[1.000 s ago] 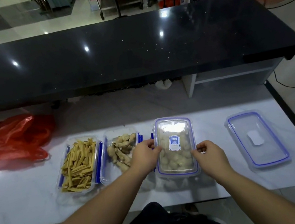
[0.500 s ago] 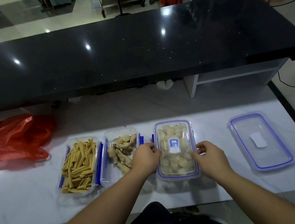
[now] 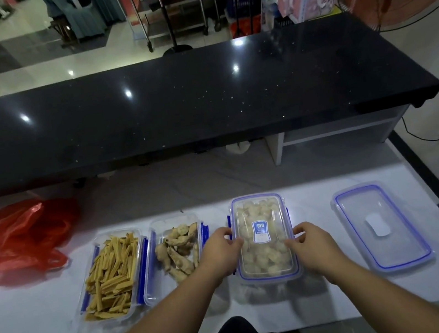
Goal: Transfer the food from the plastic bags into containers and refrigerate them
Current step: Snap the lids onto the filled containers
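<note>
Here your left hand (image 3: 218,249) and right hand (image 3: 311,244) sit on either long side of the lidded container (image 3: 264,238), which rests on the white counter (image 3: 36,327) in front of you. The box is clear plastic with a blue seal line round the lid, a blue-and-white label in the lid's middle, and pale round food pieces packed inside. Your left fingers (image 3: 235,240) curl over the lid's left edge; your right fingers (image 3: 296,236) curl over its right edge, so both hands hold the lid at its sides.

Just left of it stand two open containers side by side: one with light brown lumpy pieces (image 3: 180,252), touching or nearly touching your left hand, and one filled with yellow sticks (image 3: 113,274). A spare lid (image 3: 382,226) with a blue seal lies flat to the right, apart from the box. A red plastic bag (image 3: 13,241) lies crumpled at the far left.
</note>
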